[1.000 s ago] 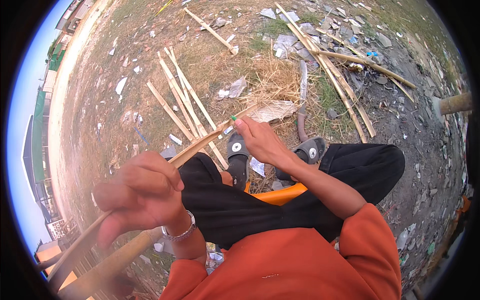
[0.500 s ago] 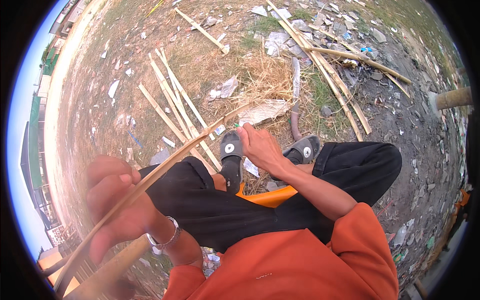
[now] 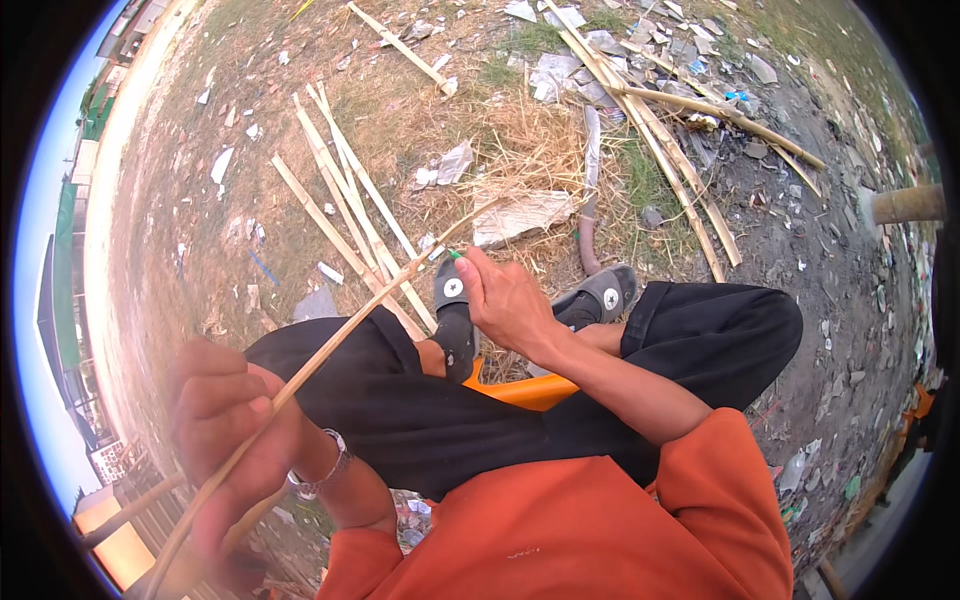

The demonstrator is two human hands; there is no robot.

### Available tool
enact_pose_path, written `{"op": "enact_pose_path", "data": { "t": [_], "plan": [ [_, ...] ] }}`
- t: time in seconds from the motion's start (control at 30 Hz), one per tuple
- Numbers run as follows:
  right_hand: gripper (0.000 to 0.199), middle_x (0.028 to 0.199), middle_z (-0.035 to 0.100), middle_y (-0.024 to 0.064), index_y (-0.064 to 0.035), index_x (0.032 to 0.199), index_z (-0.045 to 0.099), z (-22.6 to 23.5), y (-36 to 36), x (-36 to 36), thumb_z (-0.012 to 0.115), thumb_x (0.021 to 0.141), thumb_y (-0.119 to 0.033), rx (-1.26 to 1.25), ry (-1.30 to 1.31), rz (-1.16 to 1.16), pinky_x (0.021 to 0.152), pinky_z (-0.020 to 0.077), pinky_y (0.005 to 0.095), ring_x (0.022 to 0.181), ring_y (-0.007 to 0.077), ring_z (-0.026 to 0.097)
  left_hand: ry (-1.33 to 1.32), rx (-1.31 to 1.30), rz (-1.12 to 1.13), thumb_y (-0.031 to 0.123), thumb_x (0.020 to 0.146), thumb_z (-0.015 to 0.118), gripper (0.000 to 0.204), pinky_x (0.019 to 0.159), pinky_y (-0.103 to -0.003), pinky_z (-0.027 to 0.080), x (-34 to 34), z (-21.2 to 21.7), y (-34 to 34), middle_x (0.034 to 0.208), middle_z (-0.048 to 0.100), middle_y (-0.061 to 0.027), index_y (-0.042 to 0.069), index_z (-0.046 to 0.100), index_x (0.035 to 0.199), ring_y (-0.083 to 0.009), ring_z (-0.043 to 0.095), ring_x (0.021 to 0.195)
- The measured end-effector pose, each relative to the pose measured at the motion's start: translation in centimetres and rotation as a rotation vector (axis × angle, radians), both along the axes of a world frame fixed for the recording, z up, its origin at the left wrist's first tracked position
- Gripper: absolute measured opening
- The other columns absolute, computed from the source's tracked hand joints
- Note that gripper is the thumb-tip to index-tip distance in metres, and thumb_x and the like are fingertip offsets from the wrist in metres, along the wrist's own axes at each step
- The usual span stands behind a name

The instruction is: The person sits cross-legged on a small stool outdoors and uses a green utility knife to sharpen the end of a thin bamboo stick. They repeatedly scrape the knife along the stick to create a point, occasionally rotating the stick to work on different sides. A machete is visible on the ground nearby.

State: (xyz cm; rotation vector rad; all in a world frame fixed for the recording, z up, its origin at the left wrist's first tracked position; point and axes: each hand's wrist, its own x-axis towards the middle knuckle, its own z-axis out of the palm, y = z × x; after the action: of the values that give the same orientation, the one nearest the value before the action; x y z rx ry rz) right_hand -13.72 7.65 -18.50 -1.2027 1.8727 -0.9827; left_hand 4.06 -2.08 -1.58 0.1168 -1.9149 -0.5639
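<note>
Now left hand [image 3: 225, 435] lower on bamboo strip [image 3: 330, 345]

My left hand [image 3: 225, 425] is up close to my face, blurred, fingers curled shut, wrist bent back and forearm dropping toward the lower edge. My right hand [image 3: 505, 300] is out in front over my knees, palm down, fingers pinched together at the tips, forearm bare, elbow bent at my side.

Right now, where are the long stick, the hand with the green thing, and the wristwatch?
long stick [image 3: 345, 325], head view, middle of shaft.
right hand [image 3: 505, 300], head view, back of hand.
wristwatch [image 3: 322, 473], head view, band on left wrist.
</note>
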Motion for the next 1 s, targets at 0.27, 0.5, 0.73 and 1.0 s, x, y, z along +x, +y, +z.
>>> {"op": "enact_pose_path", "data": {
  "t": [0.27, 0.5, 0.73, 1.0],
  "plan": [
    [0.034, 0.064, 0.058, 0.0262, -0.0041, 0.092, 0.054, -1.3, -0.3, -0.4, 0.037, 0.099, -0.033, -0.076, 0.032, -0.024, 0.061, 0.0443, 0.0547, 0.065, 0.0467, 0.058, 0.041, -0.062, 0.005, 0.074, 0.087, 0.019, 0.082, 0.045, -0.031, 0.017, -0.9, -0.2, 0.3, 0.049, 0.039, -0.0052, 0.003, 0.046, 0.057, -0.0158, 0.029, 0.043],
    [0.037, 0.062, 0.057, 0.0266, -0.0024, 0.093, 0.054, -3.1, -0.4, -1.3, 0.036, 0.099, -0.035, -0.029, 0.035, -0.038, 0.060, 0.0443, 0.0554, 0.062, 0.0471, 0.057, 0.076, 0.014, -0.067, 0.076, 0.086, 0.015, 0.086, 0.045, -0.031, 0.015, -1.2, -0.4, 0.5, 0.048, 0.037, -0.0042, 0.002, 0.047, 0.058, -0.0150, 0.028, 0.042],
    [0.034, 0.063, 0.056, 0.0250, -0.0035, 0.089, 0.052, -5.6, -0.4, -1.7, 0.037, 0.099, -0.033, 0.051, 0.081, -0.125, 0.060, 0.0426, 0.0536, 0.064, 0.0469, 0.056, 0.073, -0.033, -0.076, 0.075, 0.087, 0.018, 0.084, 0.042, -0.030, 0.015, -2.5, -0.2, 0.6, 0.047, 0.037, -0.0037, 0.002, 0.048, 0.061, -0.0139, 0.029, 0.039],
    [0.033, 0.065, 0.058, 0.0244, -0.0051, 0.090, 0.052, -6.2, -0.3, -1.2, 0.037, 0.099, -0.034, 0.060, 0.046, -0.141, 0.063, 0.0448, 0.0543, 0.067, 0.0451, 0.059, 0.155, 0.122, -0.058, 0.079, 0.084, 0.021, 0.083, 0.047, -0.030, 0.013, -2.3, -0.6, 0.9, 0.044, 0.026, -0.0002, 0.005, 0.044, 0.054, -0.0109, 0.018, 0.043]
  ]
}}
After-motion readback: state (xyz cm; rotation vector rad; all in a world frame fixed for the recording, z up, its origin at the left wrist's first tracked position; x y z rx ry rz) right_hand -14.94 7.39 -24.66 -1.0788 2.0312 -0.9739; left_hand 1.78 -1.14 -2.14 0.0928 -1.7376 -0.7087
